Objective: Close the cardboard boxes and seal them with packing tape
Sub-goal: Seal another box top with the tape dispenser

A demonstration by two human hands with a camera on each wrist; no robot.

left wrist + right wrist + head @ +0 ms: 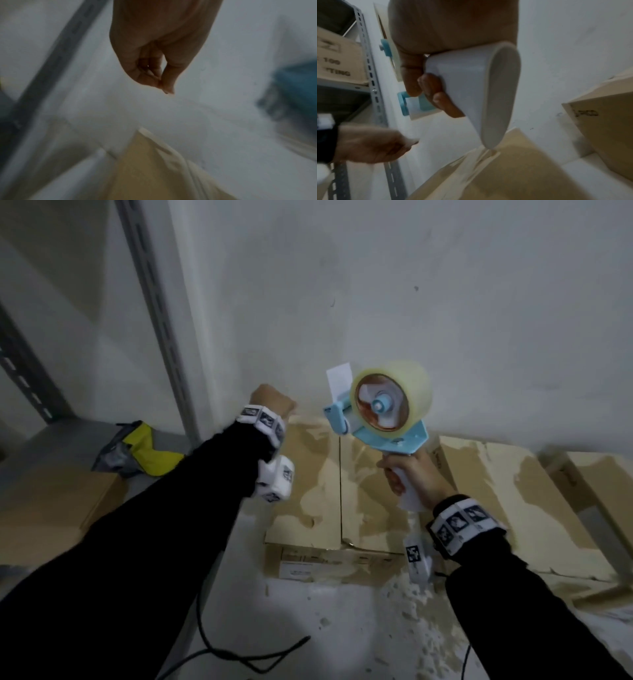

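Note:
A closed cardboard box (322, 484) lies against the white wall, its two top flaps meeting at a dark centre seam. My right hand (411, 474) grips the white handle (471, 88) of a blue tape dispenser (387, 436) and holds it upright above the box. The dispenser carries a clear tape roll (407, 392), and a loose tape end (339, 378) sticks up from its front. My left hand (272, 402) hovers above the box's far left corner. Its fingers are curled with the thumb against them (160, 82), and I see nothing in them.
A second closed box (507, 491) and a third (603, 484) stand to the right, and another box (58, 501) to the left. A yellow and grey bag (144, 450) lies by a slotted metal shelf upright (161, 330). A black cable (239, 659) runs across the floor.

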